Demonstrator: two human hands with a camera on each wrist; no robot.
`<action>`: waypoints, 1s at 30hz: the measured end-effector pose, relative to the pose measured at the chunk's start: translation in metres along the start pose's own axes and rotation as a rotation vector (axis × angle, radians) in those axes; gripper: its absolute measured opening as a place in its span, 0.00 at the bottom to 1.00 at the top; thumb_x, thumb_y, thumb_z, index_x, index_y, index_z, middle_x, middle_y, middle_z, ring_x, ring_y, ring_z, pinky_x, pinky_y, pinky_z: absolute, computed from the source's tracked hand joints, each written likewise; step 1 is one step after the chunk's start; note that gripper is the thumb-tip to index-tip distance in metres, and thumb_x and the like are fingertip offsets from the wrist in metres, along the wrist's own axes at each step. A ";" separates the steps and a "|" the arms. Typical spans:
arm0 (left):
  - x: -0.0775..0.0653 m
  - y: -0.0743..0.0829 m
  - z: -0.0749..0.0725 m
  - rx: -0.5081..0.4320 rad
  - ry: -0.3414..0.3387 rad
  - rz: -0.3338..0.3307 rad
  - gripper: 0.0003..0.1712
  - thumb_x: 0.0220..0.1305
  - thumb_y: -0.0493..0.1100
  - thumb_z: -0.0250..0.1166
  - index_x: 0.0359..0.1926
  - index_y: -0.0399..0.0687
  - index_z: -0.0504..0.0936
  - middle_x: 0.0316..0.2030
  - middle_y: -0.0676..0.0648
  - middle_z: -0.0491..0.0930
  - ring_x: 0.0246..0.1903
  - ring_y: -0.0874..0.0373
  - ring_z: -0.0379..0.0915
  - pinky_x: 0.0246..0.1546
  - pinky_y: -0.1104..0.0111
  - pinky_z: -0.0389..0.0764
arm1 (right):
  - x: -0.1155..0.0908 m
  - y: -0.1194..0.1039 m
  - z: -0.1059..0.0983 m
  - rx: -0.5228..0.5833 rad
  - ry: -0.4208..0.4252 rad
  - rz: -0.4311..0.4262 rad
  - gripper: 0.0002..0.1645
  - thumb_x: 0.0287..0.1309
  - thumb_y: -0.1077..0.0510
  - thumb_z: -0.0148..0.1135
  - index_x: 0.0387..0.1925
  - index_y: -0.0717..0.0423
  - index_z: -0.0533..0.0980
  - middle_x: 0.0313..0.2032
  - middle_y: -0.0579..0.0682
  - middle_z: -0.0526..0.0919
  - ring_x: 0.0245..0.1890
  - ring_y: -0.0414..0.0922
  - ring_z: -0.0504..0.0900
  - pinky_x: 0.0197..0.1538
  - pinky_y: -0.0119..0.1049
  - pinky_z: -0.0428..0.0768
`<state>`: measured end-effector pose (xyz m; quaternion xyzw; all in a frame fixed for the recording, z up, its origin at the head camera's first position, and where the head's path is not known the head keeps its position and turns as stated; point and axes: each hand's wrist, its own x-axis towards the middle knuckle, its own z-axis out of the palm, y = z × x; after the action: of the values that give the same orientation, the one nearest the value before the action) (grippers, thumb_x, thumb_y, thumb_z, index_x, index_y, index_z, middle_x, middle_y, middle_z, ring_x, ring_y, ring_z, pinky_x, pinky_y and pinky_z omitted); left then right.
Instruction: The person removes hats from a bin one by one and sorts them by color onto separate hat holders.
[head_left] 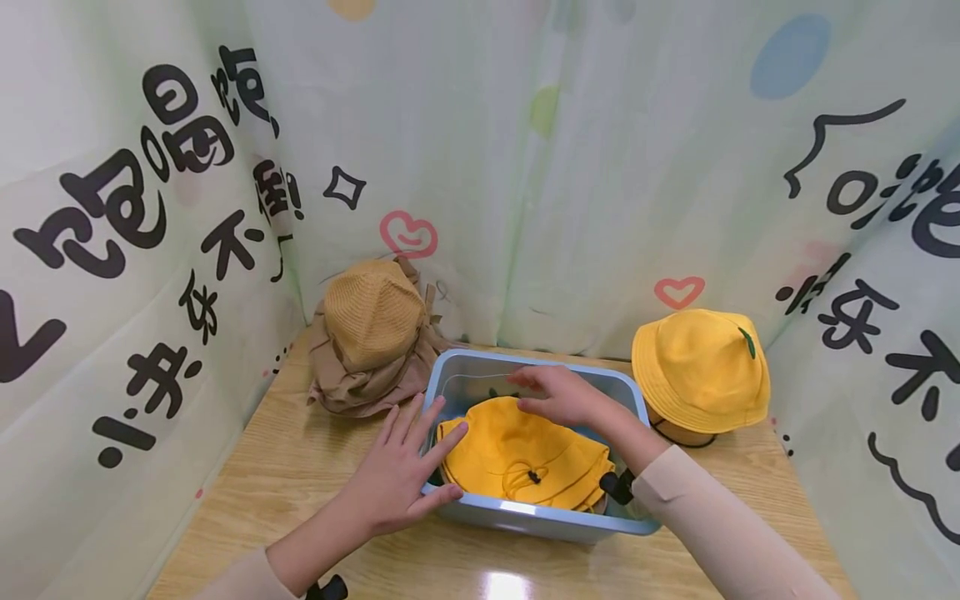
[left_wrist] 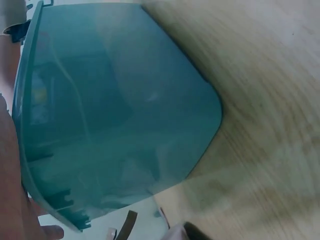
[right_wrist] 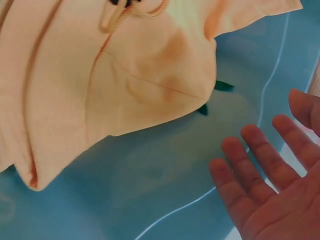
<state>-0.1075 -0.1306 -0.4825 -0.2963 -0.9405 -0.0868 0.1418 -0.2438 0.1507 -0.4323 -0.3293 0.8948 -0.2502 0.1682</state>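
Observation:
A blue plastic bin (head_left: 525, 507) stands on the table, holding a folded yellow cloth hat (head_left: 517, 442) with a drawstring and dark toggle on top. My left hand (head_left: 401, 471), fingers spread straight, lies over the bin's left rim. From the left wrist view, the bin's outer wall (left_wrist: 120, 100) fills much of the picture. Over the bin's back part hovers my right hand (head_left: 558, 396), its fingers loosely bent. In the right wrist view that hand (right_wrist: 280, 195) has a bare palm and sits apart from the hat (right_wrist: 145, 75), where small green leaf tips (right_wrist: 223, 86) stick out.
Left of the bin, a woven straw hat (head_left: 375, 312) sits on a brown cloth hat (head_left: 352, 387). Another yellow bucket hat (head_left: 701, 375) with a green leaf rests at the right, on something brown. Printed curtains (head_left: 480, 167) enclose the wooden table (head_left: 270, 500) at the back and sides.

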 end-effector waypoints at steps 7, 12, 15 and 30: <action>-0.001 0.000 0.003 0.022 -0.003 -0.012 0.42 0.70 0.76 0.31 0.78 0.67 0.53 0.77 0.38 0.48 0.75 0.34 0.47 0.67 0.36 0.56 | 0.002 0.011 0.003 -0.068 -0.074 0.071 0.25 0.68 0.55 0.60 0.63 0.59 0.74 0.60 0.57 0.80 0.59 0.55 0.79 0.61 0.53 0.76; -0.001 0.000 0.004 0.030 -0.019 -0.029 0.41 0.70 0.75 0.39 0.78 0.68 0.53 0.77 0.37 0.49 0.75 0.34 0.46 0.68 0.36 0.56 | 0.003 0.017 0.006 -0.057 -0.088 0.091 0.26 0.68 0.58 0.59 0.64 0.60 0.73 0.61 0.58 0.79 0.61 0.56 0.77 0.61 0.54 0.75; -0.002 0.000 0.004 0.029 -0.017 -0.038 0.40 0.70 0.73 0.43 0.78 0.69 0.53 0.77 0.35 0.50 0.75 0.34 0.45 0.68 0.36 0.56 | 0.005 0.019 0.008 -0.056 -0.088 0.098 0.26 0.67 0.59 0.59 0.65 0.60 0.72 0.61 0.59 0.78 0.61 0.57 0.77 0.61 0.54 0.75; -0.001 0.006 0.006 0.013 -0.017 -0.055 0.39 0.71 0.73 0.43 0.77 0.69 0.56 0.76 0.33 0.49 0.75 0.34 0.46 0.68 0.37 0.57 | 0.006 0.029 0.023 -0.078 -0.107 0.197 0.26 0.66 0.56 0.62 0.63 0.59 0.74 0.53 0.58 0.83 0.52 0.52 0.81 0.57 0.49 0.78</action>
<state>-0.1043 -0.1250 -0.4879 -0.2701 -0.9500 -0.0822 0.1334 -0.2523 0.1577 -0.4675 -0.2591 0.9216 -0.1795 0.2265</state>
